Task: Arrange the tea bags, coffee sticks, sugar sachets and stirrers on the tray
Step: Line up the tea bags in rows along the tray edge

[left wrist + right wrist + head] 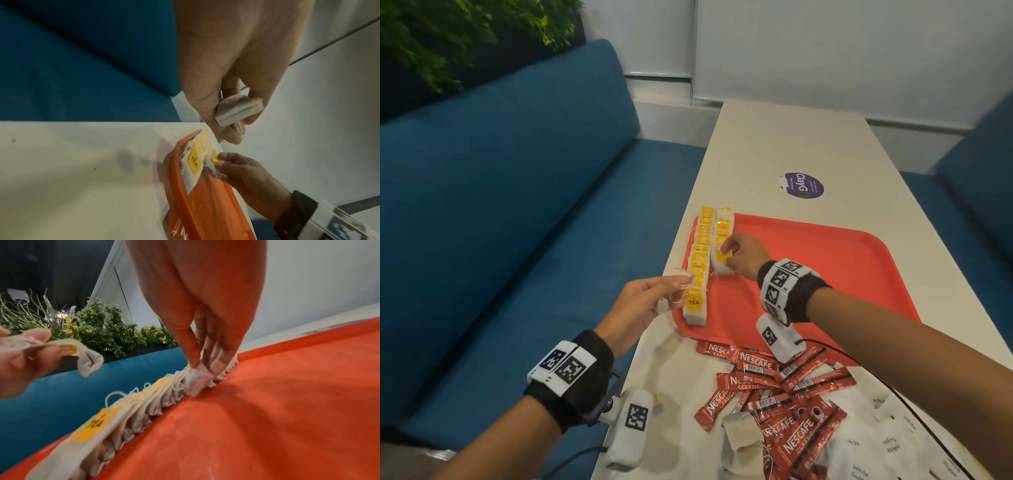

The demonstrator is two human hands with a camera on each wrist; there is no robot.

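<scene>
An orange-red tray [825, 270] lies on the white table. Two rows of tea bags with yellow tags [700, 263] run along the tray's left edge. My right hand [736, 255] pinches the nearest tea bag of the inner row [200, 379], fingers pressed down on it. My left hand [650, 298] hovers just left of the tray and holds a loose tea bag [239, 110] between thumb and fingers, its string dangling. Red Nescafe coffee sticks [774, 387] lie in a heap in front of the tray, with white sugar sachets [876, 435] beside them. No stirrers are visible.
Loose tea bags [743, 442] lie at the near table edge by the coffee sticks. A purple round sticker [803, 185] marks the table beyond the tray. A blue sofa [517, 205] runs along the left; green plants [465, 31] stand behind it. A black cable [893, 387] crosses the sachets.
</scene>
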